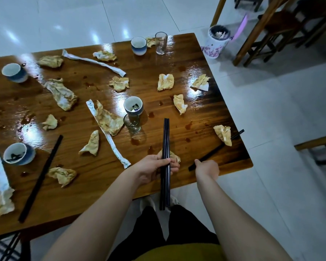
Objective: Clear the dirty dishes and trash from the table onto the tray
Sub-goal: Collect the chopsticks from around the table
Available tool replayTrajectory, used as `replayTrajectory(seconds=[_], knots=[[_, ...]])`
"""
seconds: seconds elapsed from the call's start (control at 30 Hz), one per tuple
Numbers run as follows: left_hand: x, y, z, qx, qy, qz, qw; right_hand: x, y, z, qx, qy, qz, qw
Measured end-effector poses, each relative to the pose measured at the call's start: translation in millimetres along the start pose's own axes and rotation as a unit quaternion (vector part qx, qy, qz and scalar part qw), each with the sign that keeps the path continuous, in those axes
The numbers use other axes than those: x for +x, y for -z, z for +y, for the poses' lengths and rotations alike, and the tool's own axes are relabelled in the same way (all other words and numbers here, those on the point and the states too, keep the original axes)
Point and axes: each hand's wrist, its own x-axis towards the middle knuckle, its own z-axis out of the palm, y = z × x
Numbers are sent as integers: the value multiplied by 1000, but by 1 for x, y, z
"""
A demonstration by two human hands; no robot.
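Observation:
My left hand (154, 169) grips a bundle of black chopsticks (166, 140) that points away from me over the wooden table (177, 76). My right hand (207, 168) closes on the near end of another black chopstick (217, 148), which lies slantwise under a crumpled stained napkin (223, 134) by the right edge. One more black chopstick (41, 176) lies at the near left. Several blue-and-white cups, such as the middle cup (133, 105), two small glasses (132, 123) (161, 42) and many dirty napkins and paper sleeves are scattered about. No tray is in view.
Sauce stains and wet patches cover the tabletop. A flowered bin (215, 42) with trash stands on the tiled floor beyond the far right corner. Wooden chairs (271, 31) stand at the upper right, a stool (318, 146) at the right.

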Motion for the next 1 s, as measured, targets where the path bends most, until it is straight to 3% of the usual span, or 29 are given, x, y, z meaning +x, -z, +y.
replayTrajectory(seconds=[0.57,1.0], knots=[[-1,-4,-8,-23,11,11,1000,-2,11,5,33,-37,6,999],[3,-12,-8,-17,21,10,1000,5,30,15,110,-47,-56,991]])
